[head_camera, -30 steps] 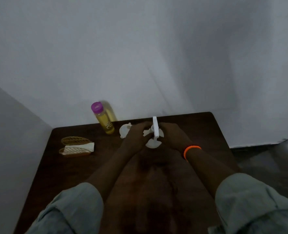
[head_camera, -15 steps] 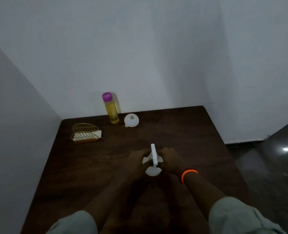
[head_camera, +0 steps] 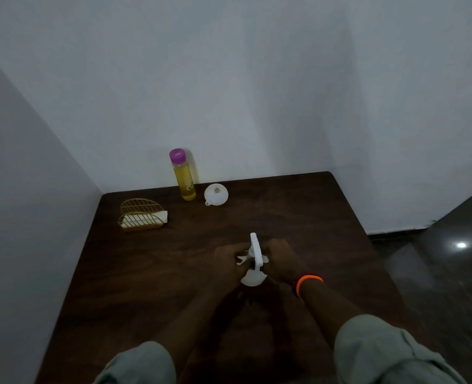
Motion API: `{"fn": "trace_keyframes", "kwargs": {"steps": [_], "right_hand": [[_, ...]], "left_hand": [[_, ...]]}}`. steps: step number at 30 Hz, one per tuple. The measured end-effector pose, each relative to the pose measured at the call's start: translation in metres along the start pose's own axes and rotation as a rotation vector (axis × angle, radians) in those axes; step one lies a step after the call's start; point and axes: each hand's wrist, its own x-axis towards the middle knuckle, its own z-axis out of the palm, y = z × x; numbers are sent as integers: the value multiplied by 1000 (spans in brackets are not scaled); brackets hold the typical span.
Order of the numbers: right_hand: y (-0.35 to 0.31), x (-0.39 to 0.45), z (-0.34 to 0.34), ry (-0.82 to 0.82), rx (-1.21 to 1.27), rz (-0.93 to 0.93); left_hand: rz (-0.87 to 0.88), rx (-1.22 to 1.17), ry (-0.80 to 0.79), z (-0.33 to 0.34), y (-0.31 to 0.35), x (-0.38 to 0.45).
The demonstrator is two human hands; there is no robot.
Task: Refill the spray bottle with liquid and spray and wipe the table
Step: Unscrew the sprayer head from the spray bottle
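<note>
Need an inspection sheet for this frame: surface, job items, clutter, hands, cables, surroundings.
Surface: dark wooden table, set into a wall corner.
Job's things: white spray bottle held over the table's middle; yellow liquid bottle with purple cap, upright at the back edge; white funnel just to its right, lying mouth up.
Clutter: gold wire holder with a white cloth in it, back left.
Hands: left hand and right hand both grip the spray bottle; orange wristband on the right wrist.
Cables: nothing seen.
Surroundings: plain pale walls; dark glossy floor to the right.

Gold wire napkin holder (head_camera: 142, 215) with white napkins, near the table's far-left corner.
</note>
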Motion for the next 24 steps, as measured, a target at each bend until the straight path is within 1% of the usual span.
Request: {"fn": "trace_keyframes", "kwargs": {"steps": [1, 2, 3, 4, 5, 6, 7, 9, 11, 14, 17, 19, 21, 24], "right_hand": [[-5, -3, -4, -16, -22, 6], [-11, -5, -6, -7, -3, -7], [-13, -8, -8, 4, -13, -20], [-13, -9, -8, 22, -14, -35], [-14, -11, -8, 30, -14, -34], [-13, -11, -8, 24, -1, -24], [-11, -10, -7, 24, 8, -15], [-10, -11, -6, 14, 16, -20], [-12, -12, -6, 20, 16, -38], [-17, -15, -9, 15, 32, -33], [-18, -15, -11, 7, 15, -32], [-13, -13, -5, 37, 51, -18], [-6, -11, 2, 58, 75, 3], [-2, -8, 6, 38, 72, 37]], "left_hand": [[43, -61, 3, 1, 1, -5], [223, -146, -99, 2, 2, -11], [314, -167, -150, 0, 2, -17], [348, -203, -138, -7, 3, -24], [337, -259, -134, -15, -2, -28], [354, -245, -107, -18, 4, -27], [379, -234, -136, -21, 2, -30], [403, -149, -290, -29, 1, -29], [454, -74, -333, -36, -6, -28], [427, -96, -339, -38, -8, -24], [339, -205, -284, -32, 1, -27], [329, -253, -265, -28, 6, -30], [341, -249, -299, -25, 5, -30], [326, -240, -357, -22, -4, -28]]}}
